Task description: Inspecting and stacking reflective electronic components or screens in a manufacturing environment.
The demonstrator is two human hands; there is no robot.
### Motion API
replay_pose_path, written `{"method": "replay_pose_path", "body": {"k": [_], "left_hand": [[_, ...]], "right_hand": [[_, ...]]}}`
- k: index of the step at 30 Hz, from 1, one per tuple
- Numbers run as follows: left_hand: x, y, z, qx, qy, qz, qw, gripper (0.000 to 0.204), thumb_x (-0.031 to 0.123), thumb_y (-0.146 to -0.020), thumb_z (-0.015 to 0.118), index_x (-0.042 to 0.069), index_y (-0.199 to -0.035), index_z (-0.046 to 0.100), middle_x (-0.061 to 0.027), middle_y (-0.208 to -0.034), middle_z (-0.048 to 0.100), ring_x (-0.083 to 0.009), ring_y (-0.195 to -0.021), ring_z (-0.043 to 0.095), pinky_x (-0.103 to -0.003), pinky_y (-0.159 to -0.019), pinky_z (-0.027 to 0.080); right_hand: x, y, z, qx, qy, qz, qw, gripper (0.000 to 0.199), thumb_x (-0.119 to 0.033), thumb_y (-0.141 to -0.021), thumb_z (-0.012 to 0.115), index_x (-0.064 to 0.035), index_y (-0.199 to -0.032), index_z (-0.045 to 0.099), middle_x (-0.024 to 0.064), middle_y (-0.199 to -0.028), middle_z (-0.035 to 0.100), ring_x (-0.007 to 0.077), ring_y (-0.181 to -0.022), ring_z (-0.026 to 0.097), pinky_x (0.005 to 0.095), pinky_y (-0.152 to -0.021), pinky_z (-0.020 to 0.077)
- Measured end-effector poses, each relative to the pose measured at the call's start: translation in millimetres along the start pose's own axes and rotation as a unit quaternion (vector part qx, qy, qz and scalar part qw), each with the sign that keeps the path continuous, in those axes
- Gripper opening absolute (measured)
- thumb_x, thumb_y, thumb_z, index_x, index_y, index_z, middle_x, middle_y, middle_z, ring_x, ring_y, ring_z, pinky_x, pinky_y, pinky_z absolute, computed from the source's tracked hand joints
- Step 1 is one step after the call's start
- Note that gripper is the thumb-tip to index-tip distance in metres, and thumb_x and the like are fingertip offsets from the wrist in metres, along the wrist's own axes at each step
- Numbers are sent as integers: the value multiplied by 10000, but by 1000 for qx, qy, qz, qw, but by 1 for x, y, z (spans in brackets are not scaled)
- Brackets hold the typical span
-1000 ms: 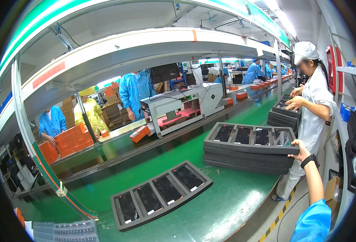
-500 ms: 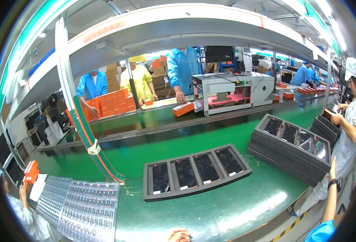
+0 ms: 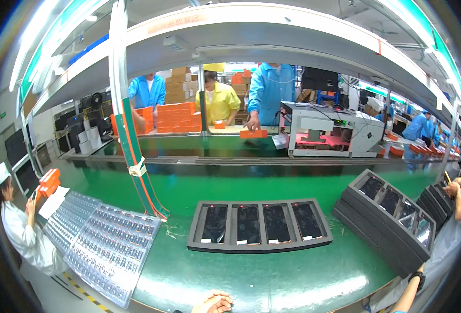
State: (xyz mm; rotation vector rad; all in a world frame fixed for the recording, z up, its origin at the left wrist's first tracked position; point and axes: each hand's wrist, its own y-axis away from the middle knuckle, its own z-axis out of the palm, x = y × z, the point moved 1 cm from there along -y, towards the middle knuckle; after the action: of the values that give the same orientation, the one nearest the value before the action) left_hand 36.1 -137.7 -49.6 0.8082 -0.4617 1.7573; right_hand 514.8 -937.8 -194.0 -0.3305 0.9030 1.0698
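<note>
At the near edge of the green table, my left hand (image 3: 215, 302) shows loosely curled fingers, closed together. Whatever is in them, if anything, is hidden. Beyond it a dark foam tray (image 3: 230, 203) lies flat, with several black-screened phones (image 3: 249, 224) in its slots, white tags at their lower ends. At the right stands a stack of similar foam trays (image 3: 376, 235), the top one also holding phones. My right hand (image 3: 421, 269), below which a black wristband shows, is at the near right corner of that stack; its fingers are mostly hidden there.
Clear plastic trays of small parts (image 3: 110, 250) lie on the left, near a person in white (image 3: 24, 224). A green post (image 3: 131, 141) rises behind them. Across the line are people, orange boxes (image 3: 175, 119) and a white machine (image 3: 335, 128). Another person (image 3: 452, 229) stands at the right.
The view has turned rightward, so much of the scene sits differently. My right hand has come down along the stack's side to its near corner. My left hand stays at the table edge.
</note>
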Motion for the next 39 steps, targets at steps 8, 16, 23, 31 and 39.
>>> {"method": "replay_pose_path", "body": {"k": [8,16,23,31,39], "left_hand": [[1,-4,3,24,21,-8,999,210,143,-1041,527,44,-1223,563,-119,-1074,669,-180,-945,643,-326,-867,545],[1,-16,18,5,-35,4,999,229,139,-1047,518,35,-1249,542,-133,-1089,666,-192,-968,653,-334,-875,553],[17,-57,28,-79,-593,52,800,486,108,-928,669,17,-1360,467,-155,-1175,665,-254,-1027,684,-364,-837,562],[15,-175,16,-36,-816,305,489,540,353,-892,698,122,-1357,547,-112,-1300,558,-308,-1247,502,-550,-1080,322],[8,-182,19,21,-790,310,528,335,376,-852,748,212,-1135,676,-22,-1020,552,-229,-1031,555,-440,-894,384]], "right_hand": [[-8,26,15,35,116,-62,991,454,-398,-1019,509,-69,-1326,562,136,-1364,554,310,-1274,517,440,-1049,446],[1,76,26,64,186,-121,973,441,-387,-1022,509,-45,-1292,578,160,-1337,559,326,-1230,536,445,-1028,455],[3,124,49,85,206,-175,959,432,-377,-1025,510,-25,-1262,593,182,-1313,563,339,-1192,552,449,-1009,463],[19,208,89,117,215,-262,933,427,-366,-1029,510,-1,-1227,609,206,-1286,568,354,-1149,570,454,-988,472],[42,389,173,139,168,-488,845,426,-355,-1032,510,23,-1193,625,231,-1259,572,369,-1105,589,459,-967,481]]}}
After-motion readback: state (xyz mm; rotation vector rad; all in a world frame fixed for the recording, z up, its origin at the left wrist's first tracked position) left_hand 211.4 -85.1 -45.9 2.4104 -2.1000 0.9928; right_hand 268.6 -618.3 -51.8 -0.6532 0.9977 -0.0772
